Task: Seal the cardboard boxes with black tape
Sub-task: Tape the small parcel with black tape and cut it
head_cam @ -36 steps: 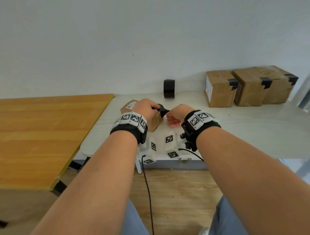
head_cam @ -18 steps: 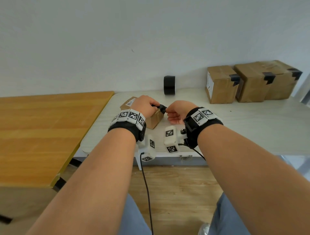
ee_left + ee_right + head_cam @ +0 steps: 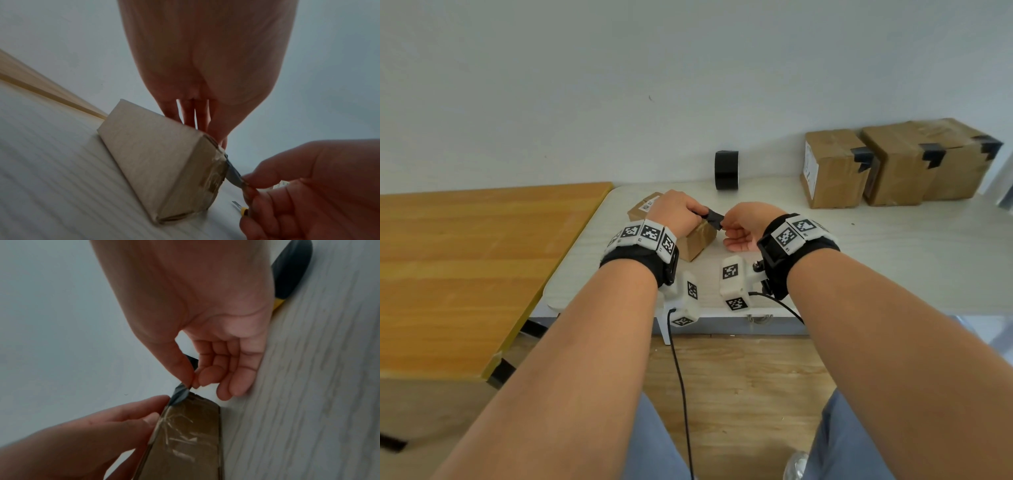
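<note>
A small cardboard box (image 3: pixel 700 240) lies on the white table (image 3: pixel 893 260) in front of me. A short strip of black tape (image 3: pixel 714 219) spans its upper right corner. My left hand (image 3: pixel 697 213) rests over the box top and pinches the strip's left end at that corner. My right hand (image 3: pixel 726 226) pinches the strip's other end (image 3: pixel 180 390) between thumb and forefinger, just right of the box (image 3: pixel 189 434). In the left wrist view the strip (image 3: pixel 232 172) runs taut from the box (image 3: pixel 160 162) to the right hand's fingers (image 3: pixel 257 178). The black tape roll (image 3: pixel 726 170) stands at the wall.
Three taped cardboard boxes (image 3: pixel 832 169) stand in a row at the back right against the wall. A black and yellow tool (image 3: pixel 287 275) lies on the table behind my right hand. An orange wooden table (image 3: pixel 465 267) adjoins on the left.
Both hands stay at the box's corner with the tape strip between them. The head view has shifted slightly; nothing was let go.
</note>
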A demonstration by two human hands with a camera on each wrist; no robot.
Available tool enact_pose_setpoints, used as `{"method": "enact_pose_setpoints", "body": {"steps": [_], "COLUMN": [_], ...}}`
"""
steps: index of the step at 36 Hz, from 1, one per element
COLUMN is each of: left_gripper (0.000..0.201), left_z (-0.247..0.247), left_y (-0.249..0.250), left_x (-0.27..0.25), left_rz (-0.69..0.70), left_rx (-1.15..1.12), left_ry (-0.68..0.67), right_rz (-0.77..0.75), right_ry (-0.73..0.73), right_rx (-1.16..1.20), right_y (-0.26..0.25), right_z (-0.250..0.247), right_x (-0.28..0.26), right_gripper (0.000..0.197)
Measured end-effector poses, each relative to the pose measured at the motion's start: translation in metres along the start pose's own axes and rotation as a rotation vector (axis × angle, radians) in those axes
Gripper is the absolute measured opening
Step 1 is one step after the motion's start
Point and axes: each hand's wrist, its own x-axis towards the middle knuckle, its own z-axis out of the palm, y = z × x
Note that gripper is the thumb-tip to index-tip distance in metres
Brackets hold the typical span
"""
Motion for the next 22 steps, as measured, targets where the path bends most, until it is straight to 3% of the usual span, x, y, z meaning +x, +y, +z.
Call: {"method": "enact_pose_setpoints", "body": {"steps": [5,7,12,15,22], "left_gripper": [0.03,0.03,0.027,0.028,0.037], "left_z": [0.0,0.0,-0.002,-0.004,-0.01], "left_y": [0.001,0.001,0.003,0.004,0.001], "left_x": [0.0,0.001,0.004,0.005,0.005], "left_rz": [-0.029,-0.042,-0.068,-0.078,-0.041], "left_rx": [-0.059,-0.088,-0.15,-0.15,-0.122], "left_ry": [0.009,0.01,0.0,-0.007,-0.075], "right_rz": [0.002,0.011,0.114,0.059,-0.156], "right_ry": [-0.003,0.001,0.008,0.041,-0.003], "right_rx": [-0.038,-0.02,0.219,0.25,0.014], "right_y": [-0.001,0.0,0.003,-0.001,0.005], "right_z": [0.0,-0.001,-0.008,-0.01,-0.008], "right_x": [0.005,0.01,0.019,0.023,0.03], "right_gripper": [0.013,0.021,0.034,0.033,0.028]}}
